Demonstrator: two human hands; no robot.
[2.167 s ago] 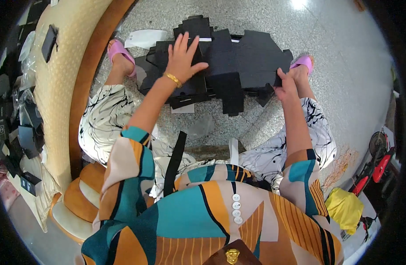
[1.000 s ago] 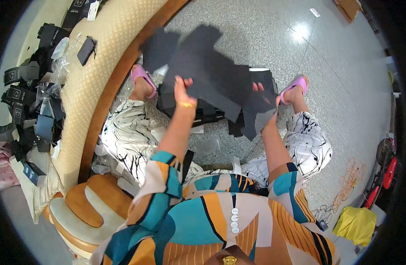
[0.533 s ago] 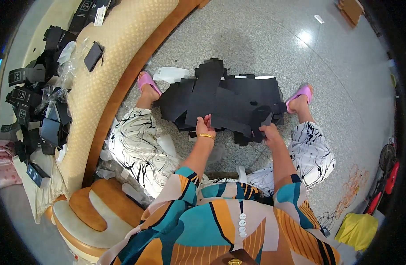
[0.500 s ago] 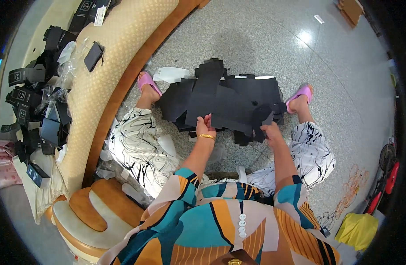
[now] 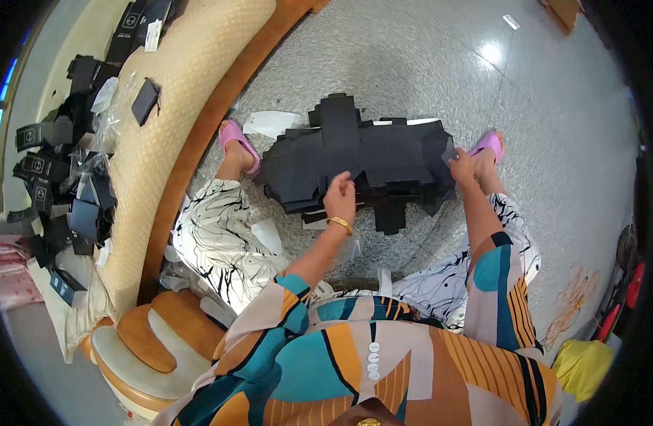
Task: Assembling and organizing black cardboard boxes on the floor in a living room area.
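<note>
A stack of flattened black cardboard box blanks [image 5: 383, 153] lies on the floor between my feet, with tabs and flaps sticking out at uneven edges. My left hand [image 5: 340, 200] hovers over the near side of the stack, fingers partly bent and apart, holding nothing. At the stack's right end, beside the pink slipper, my right hand [image 5: 463, 167] has its fingers closed on the edge of a black cardboard blank. Its fingertips are partly hidden, and that edge looks greyish in the light.
Pink slippers [image 5: 489, 148] are on my feet. To the left runs a cream-padded couch [image 5: 177, 92] with a black pouch [image 5: 146, 101] on it; beyond it are heaped black boxes [image 5: 88, 216] and clear plastic. A padded stool [image 5: 152, 348] stands near left, a yellow bag [image 5: 583, 369] near right.
My right hand has moved right and away from me, from the near edge to the stack's right end. The dark piece it held now lies along the stack. My left hand has shifted slightly.
</note>
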